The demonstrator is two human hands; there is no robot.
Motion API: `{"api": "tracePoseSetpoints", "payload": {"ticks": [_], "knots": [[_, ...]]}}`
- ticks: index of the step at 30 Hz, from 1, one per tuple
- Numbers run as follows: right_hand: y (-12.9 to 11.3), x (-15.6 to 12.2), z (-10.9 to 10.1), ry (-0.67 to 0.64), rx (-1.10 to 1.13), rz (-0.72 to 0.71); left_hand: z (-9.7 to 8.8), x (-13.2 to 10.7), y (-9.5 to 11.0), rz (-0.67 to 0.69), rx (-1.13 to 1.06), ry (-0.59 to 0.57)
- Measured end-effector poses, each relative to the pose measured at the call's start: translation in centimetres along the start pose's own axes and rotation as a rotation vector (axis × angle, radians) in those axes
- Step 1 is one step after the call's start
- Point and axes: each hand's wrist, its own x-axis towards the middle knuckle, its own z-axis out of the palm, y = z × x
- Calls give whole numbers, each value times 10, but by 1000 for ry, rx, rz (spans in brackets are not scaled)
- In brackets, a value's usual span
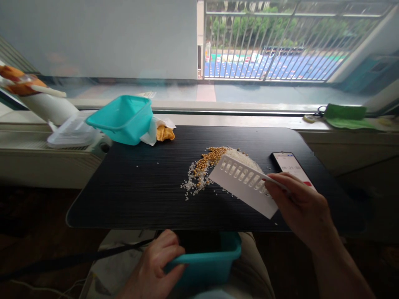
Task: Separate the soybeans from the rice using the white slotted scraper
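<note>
My right hand pinches the right end of a white slotted plastic piece, which slants over the dark table. Just behind that piece lies a heap of white rice grains. Round yellow beans, probably soybeans, lie against the heap's left side, mixed with scattered rice. Below the table's front edge, my left hand grips the rim of a teal plastic bin resting at my lap. The bin's inside is dark, so its contents cannot be made out.
The black table carries a phone showing a timer on the right. A second teal bin tilts at the back left beside an orange-brown cloth. A clear lid and green cloth lie by the window.
</note>
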Motion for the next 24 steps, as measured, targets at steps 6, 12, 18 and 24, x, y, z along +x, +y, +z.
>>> {"api": "tracePoseSetpoints", "payload": {"ticks": [6, 12, 18, 24], "knots": [[-3, 4, 3, -58, 59, 4, 0, 1, 0, 18, 9, -12], [-5, -2, -8, -51, 48, 0, 0, 1, -1, 21, 11, -18], [-2, -6, -10, -70, 74, 7, 0, -1, 0, 4, 5, -29], [-4, -5, -4, -96, 119, -34, 1, -3, -2, -18, -5, -38]]}}
